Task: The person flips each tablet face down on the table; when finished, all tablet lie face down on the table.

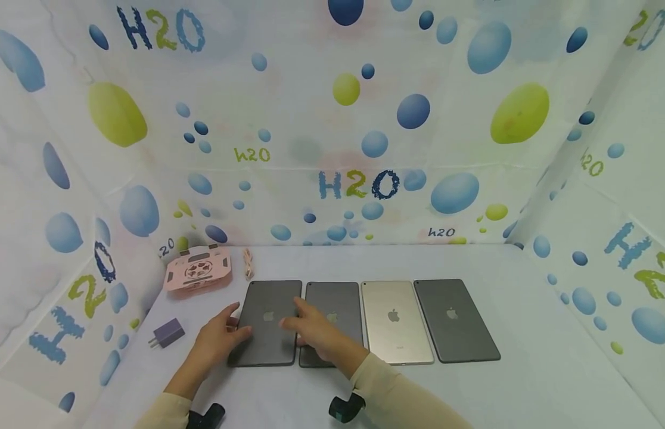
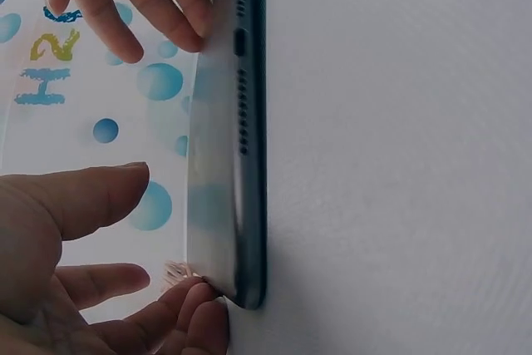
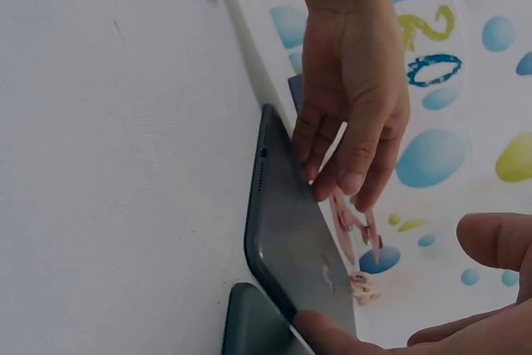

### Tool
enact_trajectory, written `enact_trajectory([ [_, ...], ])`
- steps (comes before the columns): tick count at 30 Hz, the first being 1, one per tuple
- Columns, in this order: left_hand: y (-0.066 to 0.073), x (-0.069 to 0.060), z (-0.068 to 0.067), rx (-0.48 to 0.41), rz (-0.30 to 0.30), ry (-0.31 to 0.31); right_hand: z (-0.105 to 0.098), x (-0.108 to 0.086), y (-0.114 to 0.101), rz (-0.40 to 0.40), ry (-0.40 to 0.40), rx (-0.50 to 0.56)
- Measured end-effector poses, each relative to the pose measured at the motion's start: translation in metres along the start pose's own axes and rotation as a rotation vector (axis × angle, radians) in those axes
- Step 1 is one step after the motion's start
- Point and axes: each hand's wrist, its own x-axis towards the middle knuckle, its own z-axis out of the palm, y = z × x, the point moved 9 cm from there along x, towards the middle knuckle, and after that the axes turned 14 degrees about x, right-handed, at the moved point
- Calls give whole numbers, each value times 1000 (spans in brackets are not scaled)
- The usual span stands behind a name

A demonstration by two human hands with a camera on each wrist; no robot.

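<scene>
Four iPads lie side by side, backs up, on the white table. My left hand [image 1: 213,338] is at the left edge of the leftmost dark grey tablet [image 1: 268,342], its fingertips touching that edge and its thumb raised above the back. Over the same tablet's right edge reaches my right hand [image 1: 324,335], thumb and forefinger spread, with lower fingers touching the edge. It partly hides the second grey tablet [image 1: 343,293]. In the left wrist view the leftmost tablet's port edge [image 2: 246,205] faces the camera, and the tablet looks flat on the table.
Right of the hands lie a gold tablet [image 1: 398,342] and another dark grey tablet [image 1: 461,333]. A pink box [image 1: 199,271], a coiled pinkish cable [image 1: 248,264] and a purple plug charger [image 1: 168,333] are at the left. Patterned cloth [image 1: 305,119] surrounds the table's back and sides.
</scene>
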Motion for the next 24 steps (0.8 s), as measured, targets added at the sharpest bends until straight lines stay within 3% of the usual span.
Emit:
enact_trajectory([
  [12, 0, -2, 0, 1, 10, -6, -16, -3, -8, -84, -18, 48],
  [17, 2, -3, 1, 3, 32, -13, -40, -13, -22, -139, -37, 53],
  [24, 11, -9, -7, 59, 79, 18, -88, -32, -44, -208, 26, 20],
])
